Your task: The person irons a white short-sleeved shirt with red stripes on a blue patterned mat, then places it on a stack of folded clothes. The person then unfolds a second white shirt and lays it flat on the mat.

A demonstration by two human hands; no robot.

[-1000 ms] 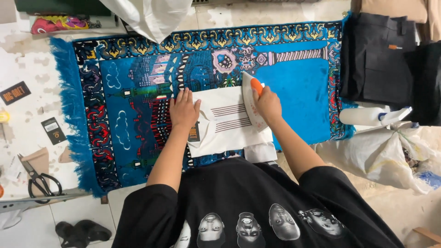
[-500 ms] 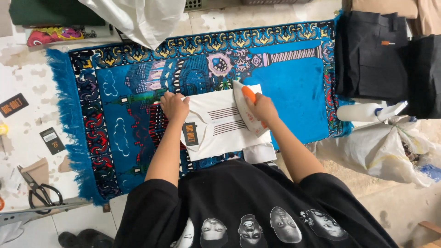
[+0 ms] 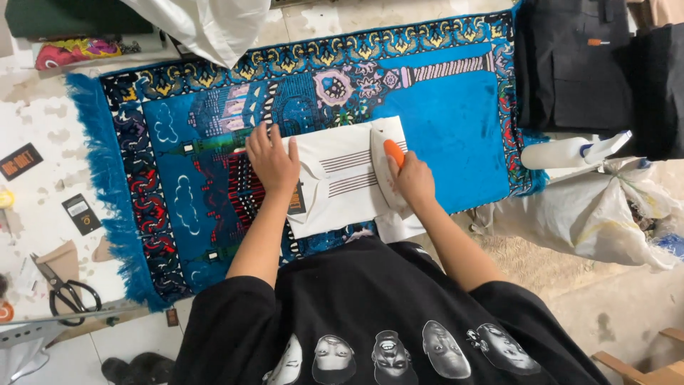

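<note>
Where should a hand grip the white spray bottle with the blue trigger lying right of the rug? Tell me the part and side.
Grip the white spray bottle round its straight, cylindrical body, coming from above. It lies on its side with the trigger head pointing right toward the white plastic sack, so the smooth body to the left looks the freest hold; the trigger end is narrow and awkward.

Left hand (image 3: 274, 162) flat on white shirt (image 3: 342, 182), center frame. Right hand (image 3: 413, 182) grips iron (image 3: 385, 167) w/ orange handle, iron on shirt's right part. Shirt lies on blue rug (image 3: 456, 114). Spray bottle (image 3: 570, 152) right of rug. Black clothes (image 3: 584, 64) upper right. Scissors (image 3: 64, 289) lower left on floor. White bag (image 3: 605, 221) at right.
</note>
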